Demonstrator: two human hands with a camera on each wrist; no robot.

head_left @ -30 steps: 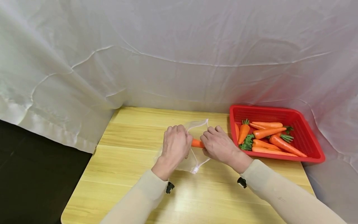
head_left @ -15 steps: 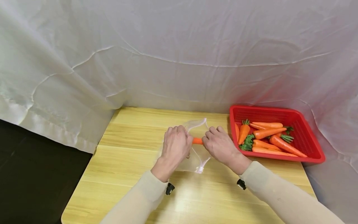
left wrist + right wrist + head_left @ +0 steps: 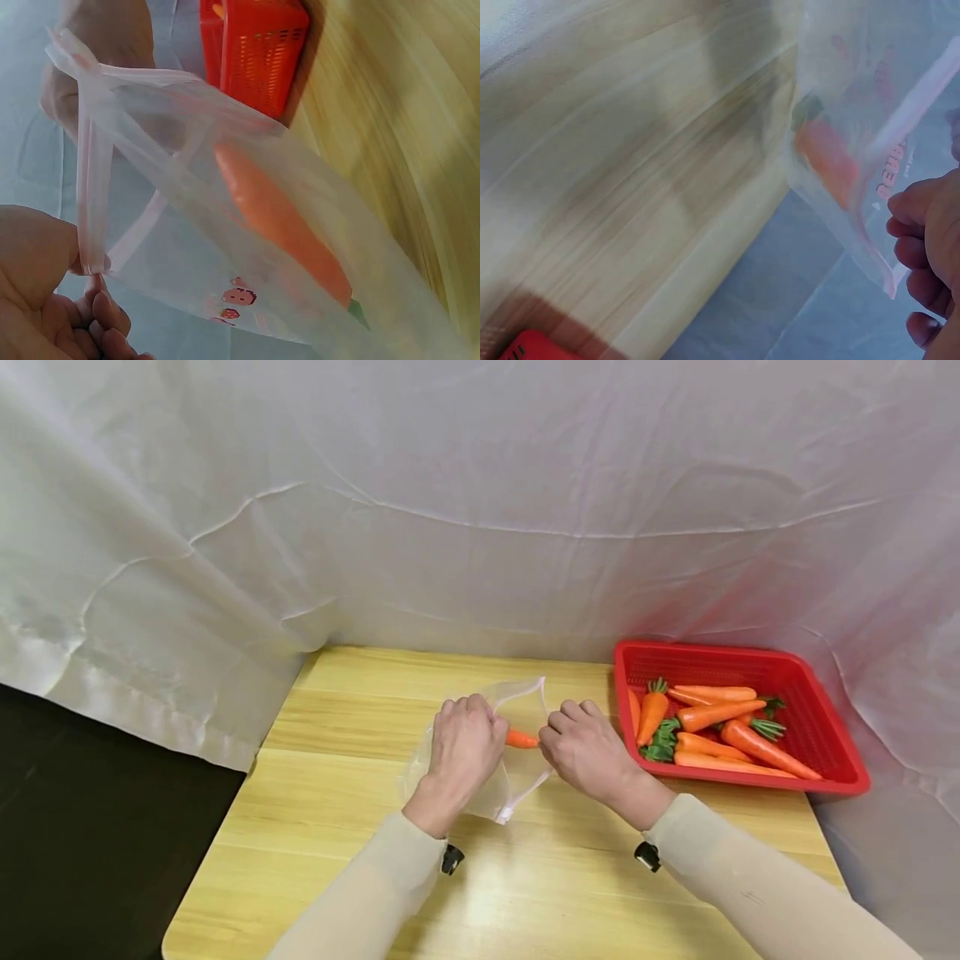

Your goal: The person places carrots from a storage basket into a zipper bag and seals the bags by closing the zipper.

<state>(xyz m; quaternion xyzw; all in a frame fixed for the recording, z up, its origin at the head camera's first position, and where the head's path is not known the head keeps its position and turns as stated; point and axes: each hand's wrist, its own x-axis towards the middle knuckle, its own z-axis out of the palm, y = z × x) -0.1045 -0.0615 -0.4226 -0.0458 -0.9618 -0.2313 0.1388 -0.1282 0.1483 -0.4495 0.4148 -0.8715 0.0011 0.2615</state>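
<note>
A clear zip bag (image 3: 483,797) with a pale pink zip edge hangs between the hands, its mouth spread apart. My left hand (image 3: 467,739) pinches one side of the mouth at the zip strip, as the left wrist view shows. Opposite it, my right hand (image 3: 588,745) pinches the other side of the mouth, fingers curled. Inside the bag lies one carrot (image 3: 281,221), slanted, with its green top low in the bag; its orange tip end shows between the hands in the head view. Red printing (image 3: 238,294) marks the bag's side.
At the back right of the wooden table (image 3: 322,860) stands a red plastic basket (image 3: 828,727) with several carrots (image 3: 720,714) in it. A pale cloth (image 3: 480,527) hangs behind the table. Dark floor (image 3: 90,827) lies beyond the left edge.
The carrot has slid left and deeper into the bag, its tapered tip now showing between the hands. The left hand and the bag's slider corner have shifted slightly left.
</note>
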